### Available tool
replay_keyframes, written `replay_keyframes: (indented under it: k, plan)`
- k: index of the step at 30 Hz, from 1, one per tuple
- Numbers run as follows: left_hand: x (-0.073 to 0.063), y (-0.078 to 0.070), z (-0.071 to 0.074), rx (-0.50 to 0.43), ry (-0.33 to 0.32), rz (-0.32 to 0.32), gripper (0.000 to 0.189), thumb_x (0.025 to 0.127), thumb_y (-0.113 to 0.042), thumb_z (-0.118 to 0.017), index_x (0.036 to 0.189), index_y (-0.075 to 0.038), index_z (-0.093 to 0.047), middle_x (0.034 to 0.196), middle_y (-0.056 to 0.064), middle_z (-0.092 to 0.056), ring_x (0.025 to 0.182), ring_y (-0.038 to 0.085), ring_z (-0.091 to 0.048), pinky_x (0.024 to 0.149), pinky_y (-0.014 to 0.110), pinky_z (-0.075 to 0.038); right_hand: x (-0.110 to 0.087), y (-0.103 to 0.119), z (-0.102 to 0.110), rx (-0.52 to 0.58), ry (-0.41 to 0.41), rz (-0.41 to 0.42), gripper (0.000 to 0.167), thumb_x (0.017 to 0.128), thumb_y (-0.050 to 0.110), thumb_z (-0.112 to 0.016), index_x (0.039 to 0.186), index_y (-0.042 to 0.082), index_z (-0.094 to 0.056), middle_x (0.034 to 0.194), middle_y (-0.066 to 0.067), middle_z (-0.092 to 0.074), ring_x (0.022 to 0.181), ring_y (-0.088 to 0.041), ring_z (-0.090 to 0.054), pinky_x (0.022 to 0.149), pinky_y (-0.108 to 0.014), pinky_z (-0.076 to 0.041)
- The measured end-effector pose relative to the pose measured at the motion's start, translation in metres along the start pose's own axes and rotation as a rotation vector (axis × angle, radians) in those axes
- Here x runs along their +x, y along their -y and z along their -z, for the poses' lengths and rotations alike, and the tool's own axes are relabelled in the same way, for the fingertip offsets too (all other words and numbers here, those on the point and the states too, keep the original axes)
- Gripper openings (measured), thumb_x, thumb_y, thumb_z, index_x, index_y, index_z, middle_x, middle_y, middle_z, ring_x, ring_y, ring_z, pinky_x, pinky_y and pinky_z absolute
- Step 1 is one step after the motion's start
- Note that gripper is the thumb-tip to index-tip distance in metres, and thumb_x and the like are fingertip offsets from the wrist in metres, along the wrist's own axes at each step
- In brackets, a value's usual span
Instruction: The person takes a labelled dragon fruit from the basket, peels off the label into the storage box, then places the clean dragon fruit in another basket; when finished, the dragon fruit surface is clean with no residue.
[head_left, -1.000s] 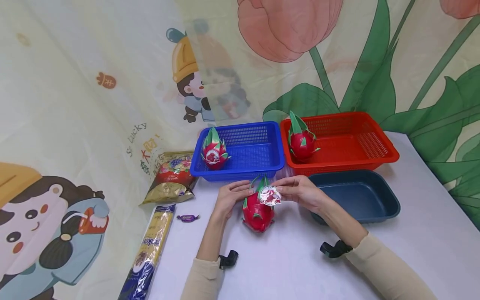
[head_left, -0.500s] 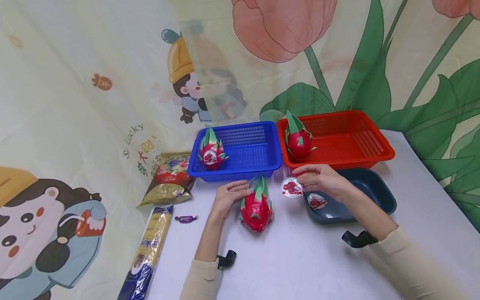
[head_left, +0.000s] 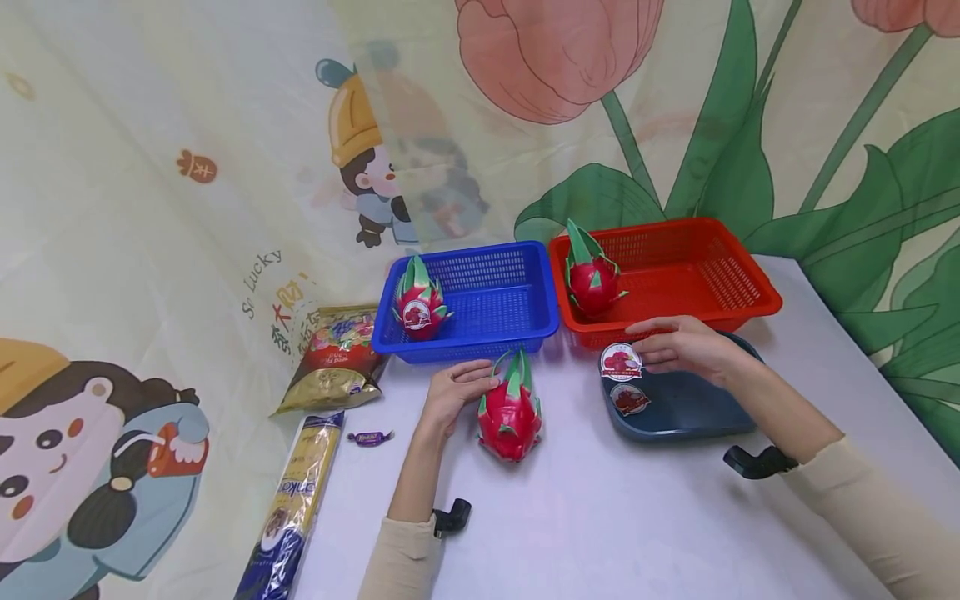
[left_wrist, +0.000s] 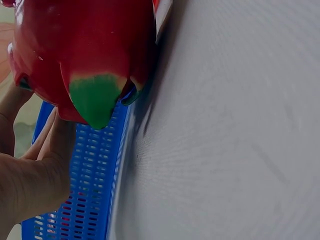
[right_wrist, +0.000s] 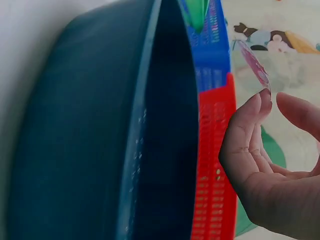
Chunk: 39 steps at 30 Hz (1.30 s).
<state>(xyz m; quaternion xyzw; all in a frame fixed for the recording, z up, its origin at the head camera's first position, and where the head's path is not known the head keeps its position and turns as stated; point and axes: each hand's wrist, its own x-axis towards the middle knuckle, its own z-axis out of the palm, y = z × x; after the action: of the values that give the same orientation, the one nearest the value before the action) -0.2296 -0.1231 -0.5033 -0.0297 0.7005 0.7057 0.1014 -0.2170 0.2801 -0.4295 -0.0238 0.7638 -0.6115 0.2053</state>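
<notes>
The front dragon fruit (head_left: 512, 427) sits on the tabletop (head_left: 562, 533), leaves pointing toward 12 o'clock; take it as the centre of your dial. Your left hand (head_left: 457, 396) touches it near the base of its leaves from 10 o'clock; whether those fingers pinch a leaf, you cannot tell.

At 2 o'clock your right hand (head_left: 686, 352) hovers above the dark blue tray (head_left: 693, 408), fingers loosely bent. A round label (head_left: 621, 362) meets the index fingertip, while the right-wrist view shows the thumb apart from it. The tray stands at 3 o'clock, with a second label (head_left: 630, 400) at its 9 o'clock end.

The blue basket (head_left: 498, 308) is at 11 o'clock, holding a labelled dragon fruit (head_left: 429, 330); the red basket (head_left: 678, 287) beside it, at 2 o'clock, holds another fruit (head_left: 594, 287). At 9 o'clock lies a purple wrapped candy (head_left: 370, 438), at 10 a gold-and-red bag (head_left: 335, 358), at 8 a long packet (head_left: 291, 504).
</notes>
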Motion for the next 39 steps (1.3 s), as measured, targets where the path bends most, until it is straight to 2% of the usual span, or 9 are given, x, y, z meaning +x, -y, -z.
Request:
replay_keyframes:
  k: [10,20,26,39]
  plan:
    - [-0.001,0.000,0.000,-0.003,0.004,-0.003,0.045,0.082,-0.012,-0.090,0.124,-0.005,-0.075,0.116,0.013,-0.077,0.107,0.023,-0.075,0.091,0.032,-0.062,-0.002,-0.021,0.019,-0.050,-0.004,-0.072,0.058,0.107,0.023,-0.056,0.151,-0.012,-0.042,0.135,-0.023,-0.066,0.106,-0.023,-0.073,0.098,-0.045,-0.059]
    - [-0.001,0.001,0.000,-0.014,0.014,-0.015,0.043,0.083,-0.010,-0.088,0.123,-0.003,-0.074,0.114,0.014,-0.078,0.104,0.021,-0.076,0.088,0.030,-0.062,0.000,-0.038,0.029,-0.126,-0.023,-0.097,0.057,0.108,0.022,-0.055,0.148,-0.016,-0.042,0.139,-0.032,-0.060,0.114,-0.036,-0.071,0.096,-0.048,-0.060]
    - [0.000,0.001,0.000,0.001,0.006,-0.014,0.046,0.082,-0.014,-0.090,0.124,-0.003,-0.074,0.114,0.012,-0.078,0.104,0.021,-0.076,0.089,0.031,-0.062,0.003,-0.044,0.032,-0.181,-0.044,-0.126,0.056,0.108,0.022,-0.055,0.146,-0.017,-0.043,0.136,-0.033,-0.062,0.110,-0.035,-0.073,0.092,-0.045,-0.062]
    - [-0.001,0.002,0.000,-0.009,0.005,-0.015,0.045,0.083,-0.014,-0.090,0.123,-0.003,-0.074,0.114,0.013,-0.078,0.105,0.022,-0.075,0.090,0.032,-0.062,0.001,-0.056,0.035,-0.257,-0.110,-0.137,0.054,0.106,0.024,-0.057,0.140,-0.017,-0.049,0.133,-0.033,-0.064,0.114,-0.041,-0.070,0.093,-0.047,-0.061]
